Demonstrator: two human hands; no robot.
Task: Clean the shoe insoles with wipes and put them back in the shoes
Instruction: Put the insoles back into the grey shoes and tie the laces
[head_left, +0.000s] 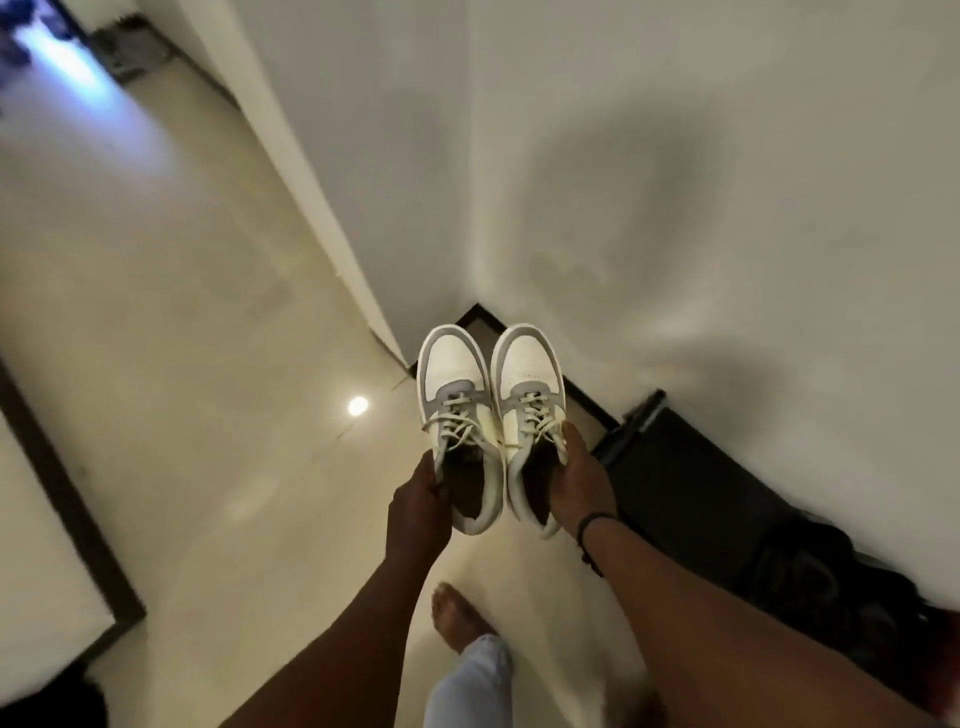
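Head view: each hand's grip holds one shoe above pale glossy floor; white walls meet.

Left hand (415, 506) holds left shoe (460, 415); right hand (576, 483) holds right shoe (530, 410); floor (182, 338); walls (675, 182).

left grip (418, 501) curled, right grip (576, 480) seemingly curled

Both forearms bare, no sleeves in view. Right wrist carries a thin dark band (597, 519) with a short dark piece hanging from it on the underside. One foot (460, 616) bare, no sock or shoe. Trouser leg (470, 686) above it is pale blue, denim-like, with a creased hem.
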